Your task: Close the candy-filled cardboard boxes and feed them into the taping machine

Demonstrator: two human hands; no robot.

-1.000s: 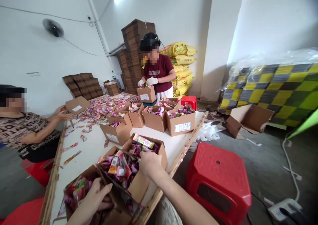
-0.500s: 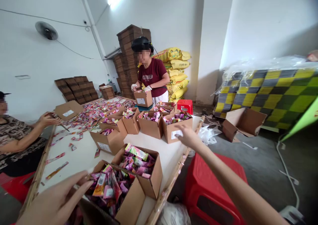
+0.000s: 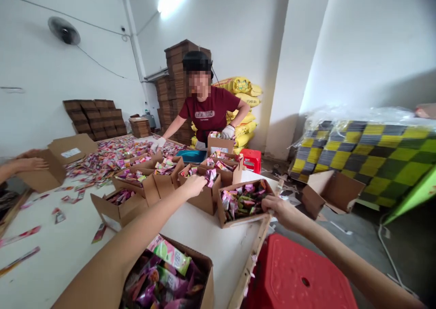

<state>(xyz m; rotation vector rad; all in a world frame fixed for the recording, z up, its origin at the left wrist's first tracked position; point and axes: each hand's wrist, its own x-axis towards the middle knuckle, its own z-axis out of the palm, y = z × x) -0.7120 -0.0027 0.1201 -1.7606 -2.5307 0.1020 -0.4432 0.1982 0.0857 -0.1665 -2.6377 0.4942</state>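
Note:
My right hand (image 3: 275, 206) is closed on the right rim of an open cardboard box (image 3: 238, 222) filled with small pink and purple packets, at the table's right edge. My left hand (image 3: 195, 186) reaches across to another packet-filled box (image 3: 200, 199) just left of it; its fingers are bent over the packets and partly hidden, so what they hold cannot be made out. Below my left forearm, close to me, stands one more full box (image 3: 209, 281) with a green and pink packet (image 3: 172, 253) on top.
Several filled boxes (image 3: 119, 209) stand on the white table (image 3: 218, 245), with a packet pile (image 3: 109, 156) behind. Across the table, a person in a maroon shirt (image 3: 211, 113) touches a box. Another person's hands (image 3: 32, 163) hold cardboard at left. A red stool (image 3: 299, 272) stands at right.
My left hand has moved forward and right from the nearest boxes. The box by my right hand is now turned and nearer. The person opposite has leaned over, one hand toward the pile.

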